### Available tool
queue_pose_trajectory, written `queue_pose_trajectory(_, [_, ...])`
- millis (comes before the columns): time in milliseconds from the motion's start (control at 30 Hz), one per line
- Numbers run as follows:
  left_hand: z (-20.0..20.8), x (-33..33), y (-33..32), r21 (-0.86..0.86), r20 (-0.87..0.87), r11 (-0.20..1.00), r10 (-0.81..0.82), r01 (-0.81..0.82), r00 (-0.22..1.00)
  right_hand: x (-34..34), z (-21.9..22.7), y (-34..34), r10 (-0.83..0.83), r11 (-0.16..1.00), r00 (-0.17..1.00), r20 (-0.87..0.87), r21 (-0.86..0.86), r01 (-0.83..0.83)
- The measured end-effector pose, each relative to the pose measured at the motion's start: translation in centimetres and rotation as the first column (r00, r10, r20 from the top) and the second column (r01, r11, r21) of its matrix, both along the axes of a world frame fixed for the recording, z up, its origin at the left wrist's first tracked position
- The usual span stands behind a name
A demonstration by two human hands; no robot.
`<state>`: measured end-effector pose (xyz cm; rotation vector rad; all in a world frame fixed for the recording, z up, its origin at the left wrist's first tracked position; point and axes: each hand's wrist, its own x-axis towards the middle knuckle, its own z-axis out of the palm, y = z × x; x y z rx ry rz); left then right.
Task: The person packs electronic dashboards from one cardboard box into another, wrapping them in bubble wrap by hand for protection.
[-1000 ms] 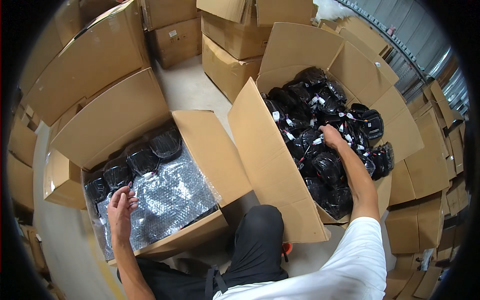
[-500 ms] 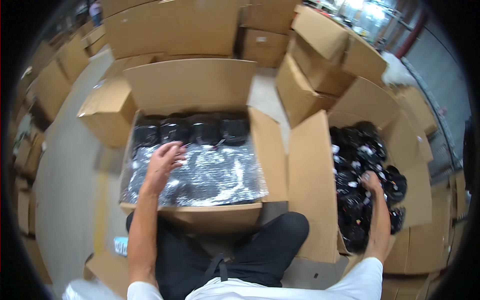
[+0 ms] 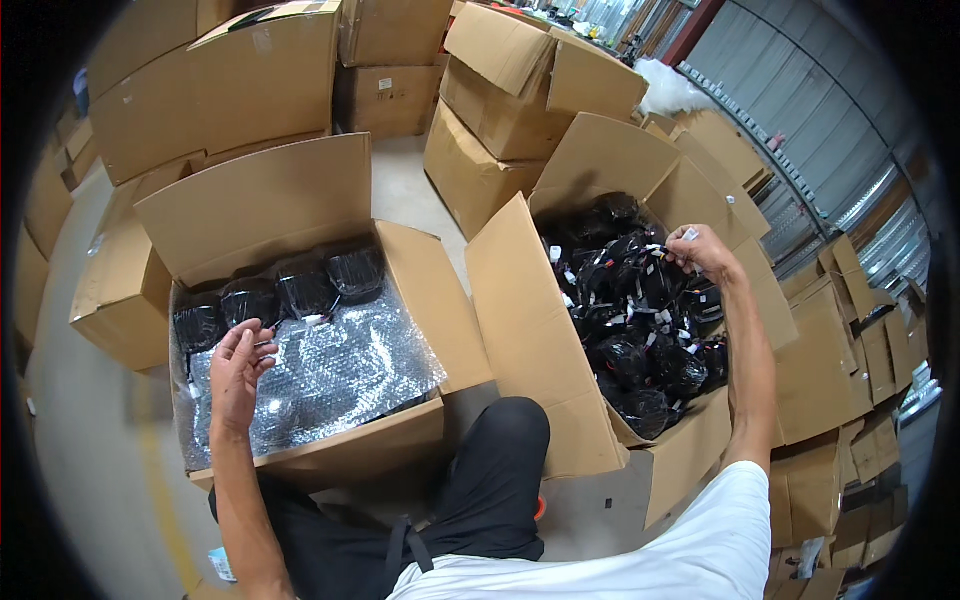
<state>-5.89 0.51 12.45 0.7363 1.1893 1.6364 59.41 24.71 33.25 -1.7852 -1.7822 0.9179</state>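
Note:
My left hand [image 3: 236,372] hovers over the left carton [image 3: 330,456], its fingers apart and holding nothing that I can see. Under it lies a sheet of clear bubble wrap [image 3: 340,360]. Along the carton's far side sits a row of several rounded black parts [image 3: 303,287] in clear plastic film. At the right carton [image 3: 545,350], my right hand [image 3: 708,254] pinches a small white tag [image 3: 690,235] at the top of the pile. That carton holds many black plastic-wrapped parts [image 3: 625,362] with thin cables and white ends. What hangs below the tag blends into the pile.
Open carton flaps [image 3: 437,305] stand between the two cartons. Large stacked cartons [image 3: 265,85] rise behind, and another open carton [image 3: 500,90] stands at the back. Flattened cardboard [image 3: 825,360] leans at the right. A yellow line [image 3: 160,480] runs along the floor at left.
My view has turned to the right, so both cartons appear further left. My right hand has risen from within the pile, now with a white tag in its fingers. My left hand stays over the bubble wrap.

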Motion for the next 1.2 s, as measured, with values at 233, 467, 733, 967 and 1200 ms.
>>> queue_pose_trajectory(233, [0.9,2.0,-0.7,-0.029,-0.194,0.999,-0.026,0.021,0.981,-10.8,7.0,-5.6,0.196,0.977,0.980,0.039,0.081,-0.199])
queue_pose_trajectory(467, [3.2,6.4,-2.0,0.443,-0.582,0.891,0.203,0.098,0.787,-29.8,7.0,-9.1,0.550,0.835,0.833,0.062,-0.008,-0.550])
queue_pose_trajectory(733, [-1.9,5.2,1.1,0.400,-0.897,0.869,0.436,-0.291,0.068,-49.5,-5.8,-12.4,0.805,0.566,0.582,-0.118,-0.144,-0.812])
queue_pose_trajectory(967, [1.1,-0.9,-0.4,0.601,-0.629,0.781,0.594,-0.170,0.502,-56.0,-6.8,-15.2,0.904,0.039,0.107,0.415,0.170,-0.985])
queue_pose_trajectory(1200, [-1.4,-2.8,0.1,0.246,-0.477,0.833,0.549,-0.496,0.686,-54.0,-6.2,-15.2,0.880,0.466,0.474,-0.013,0.210,-0.860])
